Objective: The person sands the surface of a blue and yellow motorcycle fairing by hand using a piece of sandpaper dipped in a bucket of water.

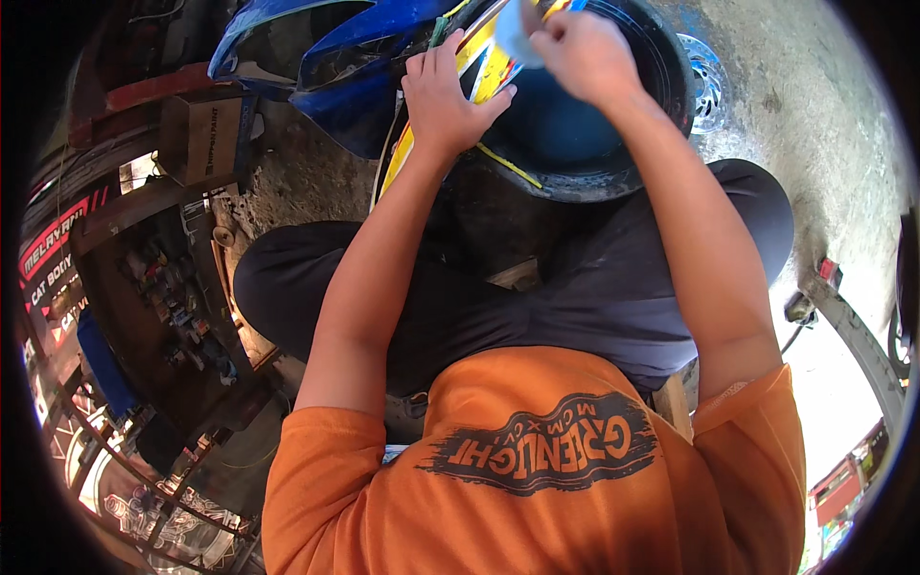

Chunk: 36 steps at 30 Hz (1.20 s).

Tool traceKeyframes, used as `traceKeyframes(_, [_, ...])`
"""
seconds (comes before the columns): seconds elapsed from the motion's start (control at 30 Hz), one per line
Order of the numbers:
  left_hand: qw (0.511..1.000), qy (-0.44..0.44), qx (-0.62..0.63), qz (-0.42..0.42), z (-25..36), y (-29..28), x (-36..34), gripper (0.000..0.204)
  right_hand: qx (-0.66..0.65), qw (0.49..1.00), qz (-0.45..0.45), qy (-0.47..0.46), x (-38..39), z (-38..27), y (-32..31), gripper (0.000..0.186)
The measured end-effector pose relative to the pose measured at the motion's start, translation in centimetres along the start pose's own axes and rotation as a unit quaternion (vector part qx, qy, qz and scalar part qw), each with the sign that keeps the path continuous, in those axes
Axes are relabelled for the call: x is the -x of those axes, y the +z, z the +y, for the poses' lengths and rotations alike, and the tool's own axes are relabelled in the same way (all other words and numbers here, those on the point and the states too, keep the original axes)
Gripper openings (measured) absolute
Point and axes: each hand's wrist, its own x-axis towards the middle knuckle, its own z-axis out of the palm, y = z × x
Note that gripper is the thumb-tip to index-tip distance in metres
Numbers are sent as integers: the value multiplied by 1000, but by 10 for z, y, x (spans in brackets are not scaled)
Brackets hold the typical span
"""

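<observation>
My left hand point(447, 107) holds a long, narrow yellow and white panel point(496, 65) with blue and red touches, its fingers by the left edge and its thumb at the right. The panel slants over the rim of a round black tub point(661, 144), which has a bluish, watery-looking inside. My right hand point(586, 59) is closed on a thin light-blue piece point(517, 34) at the panel's upper part. That piece is blurred, so I cannot tell whether it is cloth or a stiff sheet.
Glossy blue body panels point(355, 62) lie left of the tub. A brake disc point(705, 84) is on the concrete right of it. A cardboard box point(203, 139) and a wooden shelf point(125, 230) with small items stand to my left. My crossed legs point(613, 259) border the tub.
</observation>
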Motion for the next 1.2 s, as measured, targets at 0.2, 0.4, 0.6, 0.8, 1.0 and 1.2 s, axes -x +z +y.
traceKeyframes(0.2, [1000, 3, -10, 8, -8, 5, 1, 94, 18, 999, -15, 45, -8, -3, -11, 30])
traceKeyframes(0.4, [1000, 4, -7, 3, -6, 6, 0, 94, 24, 998, -44, -28, 9, -8, 1, 30])
traceKeyframes(0.6, [1000, 8, -7, 9, -4, 3, 0, 92, 21, 999, -22, -16, 4, -6, -2, 30])
traceKeyframes(0.8, [1000, 0, -4, 3, -1, 1, 1, 91, 43, 994, -26, 99, -12, -5, -27, 29])
traceKeyframes(1.0, [1000, 5, -7, 6, -7, 4, 1, 94, 12, 998, -47, -27, 13, -14, 3, 25])
traceKeyframes(1.2, [1000, 2, -7, 4, -5, 5, 0, 93, 25, 998, -43, 25, -1, 0, -7, 27])
